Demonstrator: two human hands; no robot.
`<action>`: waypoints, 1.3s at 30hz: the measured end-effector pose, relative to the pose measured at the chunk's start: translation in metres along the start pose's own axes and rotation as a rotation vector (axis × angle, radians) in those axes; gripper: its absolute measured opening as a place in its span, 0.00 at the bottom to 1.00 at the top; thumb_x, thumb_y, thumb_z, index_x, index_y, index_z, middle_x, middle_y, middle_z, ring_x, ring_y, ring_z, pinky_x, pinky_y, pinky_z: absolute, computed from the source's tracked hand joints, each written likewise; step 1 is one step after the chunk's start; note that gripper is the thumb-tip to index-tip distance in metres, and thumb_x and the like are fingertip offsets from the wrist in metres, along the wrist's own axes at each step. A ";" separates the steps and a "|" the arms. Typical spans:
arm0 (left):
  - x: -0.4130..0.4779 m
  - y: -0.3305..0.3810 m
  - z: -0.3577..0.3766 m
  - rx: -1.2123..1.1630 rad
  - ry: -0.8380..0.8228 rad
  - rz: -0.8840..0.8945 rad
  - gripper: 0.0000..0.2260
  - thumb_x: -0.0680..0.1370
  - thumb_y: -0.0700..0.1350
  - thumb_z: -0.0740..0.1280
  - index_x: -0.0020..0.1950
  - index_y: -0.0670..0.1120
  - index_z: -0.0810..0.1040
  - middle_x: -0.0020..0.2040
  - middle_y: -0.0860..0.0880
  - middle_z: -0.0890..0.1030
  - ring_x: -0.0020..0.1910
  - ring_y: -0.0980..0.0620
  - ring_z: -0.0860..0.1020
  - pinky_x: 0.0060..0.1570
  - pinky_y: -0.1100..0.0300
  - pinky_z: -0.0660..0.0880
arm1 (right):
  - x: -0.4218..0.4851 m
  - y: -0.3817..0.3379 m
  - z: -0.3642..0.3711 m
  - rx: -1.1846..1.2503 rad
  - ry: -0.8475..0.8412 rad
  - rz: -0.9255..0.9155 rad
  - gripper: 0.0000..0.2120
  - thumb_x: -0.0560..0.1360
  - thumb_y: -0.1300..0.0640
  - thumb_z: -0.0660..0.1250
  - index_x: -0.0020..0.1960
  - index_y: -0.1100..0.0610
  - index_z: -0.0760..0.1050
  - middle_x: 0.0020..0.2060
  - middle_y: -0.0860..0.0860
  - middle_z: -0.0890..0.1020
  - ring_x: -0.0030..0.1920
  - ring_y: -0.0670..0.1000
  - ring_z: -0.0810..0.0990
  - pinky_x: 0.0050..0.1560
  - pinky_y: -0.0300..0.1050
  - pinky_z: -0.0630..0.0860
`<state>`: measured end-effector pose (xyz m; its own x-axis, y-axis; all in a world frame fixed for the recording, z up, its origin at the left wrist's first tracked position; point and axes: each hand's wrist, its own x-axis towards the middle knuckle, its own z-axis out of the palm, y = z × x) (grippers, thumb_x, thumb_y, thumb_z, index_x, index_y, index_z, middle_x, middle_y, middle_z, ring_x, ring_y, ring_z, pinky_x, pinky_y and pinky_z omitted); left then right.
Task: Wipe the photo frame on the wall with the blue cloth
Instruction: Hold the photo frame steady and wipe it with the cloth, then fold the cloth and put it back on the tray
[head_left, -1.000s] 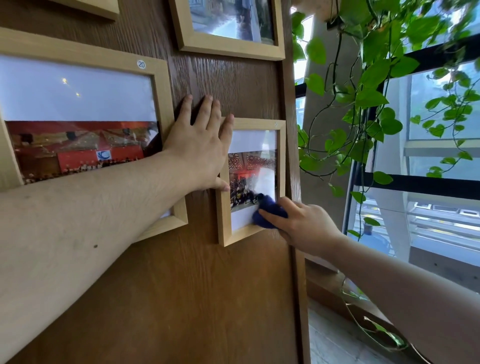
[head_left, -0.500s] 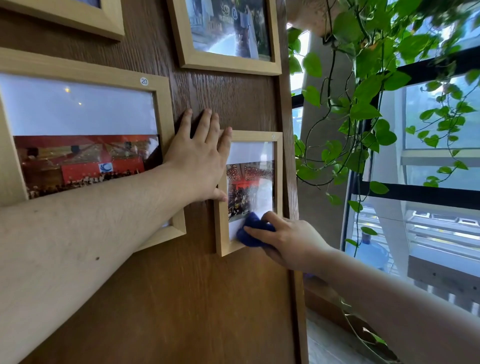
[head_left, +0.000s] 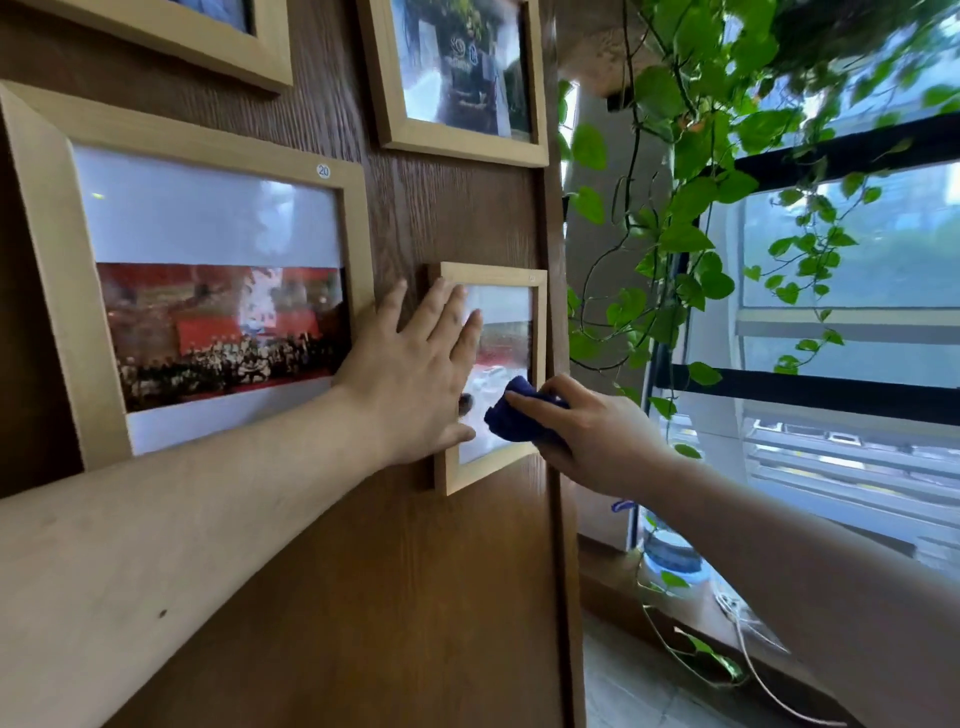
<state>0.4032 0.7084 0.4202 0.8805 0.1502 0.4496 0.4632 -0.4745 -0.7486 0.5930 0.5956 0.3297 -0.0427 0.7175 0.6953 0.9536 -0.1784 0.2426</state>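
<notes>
The small photo frame (head_left: 492, 470) hangs low on the wooden wall (head_left: 395, 597), near its right edge, below a larger frame (head_left: 462, 140) and to the right of a wide frame (head_left: 52, 249) marked with a number sticker. It looks light: thin pale wood around a glazed print, likely hung from a single point, so it would swing or tip under a sideways push. The glass is smooth and probably fragile, and reflections run across it. The sensible place to steady it is along its left wooden border, not on the glazing.

The blue cloth (head_left: 511, 418) is soft and bunched into a pad, pressed against the lower part of the glass. The right hand (head_left: 587, 431) is clenched around it, fingers curled over the top of the wad. The left hand (head_left: 410, 374) lies flat and released, holding nothing, its palm over the frame's left border and its fingertips reaching onto the upper left of the glass.

Compared with half a second ago, the left hand has slid to the right, from the bare wall beside the frame onto the frame itself. The cloth stays low on the glass, and the view has tilted so the frames sit lower. A trailing green plant (head_left: 691, 197) hangs to the right, in front of the window (head_left: 857, 270).
</notes>
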 end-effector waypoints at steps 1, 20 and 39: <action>-0.006 0.003 0.000 -0.032 0.014 0.021 0.46 0.73 0.71 0.48 0.76 0.39 0.38 0.78 0.36 0.42 0.77 0.38 0.42 0.73 0.37 0.49 | -0.006 -0.006 -0.005 -0.007 0.000 0.024 0.27 0.73 0.51 0.67 0.70 0.51 0.66 0.51 0.55 0.77 0.36 0.59 0.79 0.28 0.50 0.77; -0.146 0.132 -0.050 -0.705 0.260 0.478 0.37 0.72 0.65 0.62 0.71 0.40 0.66 0.65 0.40 0.75 0.62 0.42 0.75 0.60 0.48 0.72 | -0.224 -0.166 -0.147 -0.172 -0.398 0.494 0.25 0.69 0.46 0.66 0.64 0.51 0.72 0.50 0.52 0.84 0.44 0.60 0.82 0.35 0.53 0.78; -0.333 0.261 -0.225 -0.827 0.599 1.035 0.12 0.68 0.46 0.70 0.48 0.42 0.79 0.38 0.47 0.82 0.34 0.45 0.79 0.31 0.54 0.76 | -0.400 -0.357 -0.319 0.091 -0.418 1.145 0.13 0.68 0.46 0.69 0.48 0.53 0.79 0.39 0.50 0.83 0.39 0.50 0.78 0.42 0.49 0.74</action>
<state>0.2079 0.3389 0.1843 0.5087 -0.8418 0.1807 -0.7122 -0.5294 -0.4610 0.1747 0.1581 0.1808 0.9183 0.3410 0.2011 0.3954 -0.8135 -0.4264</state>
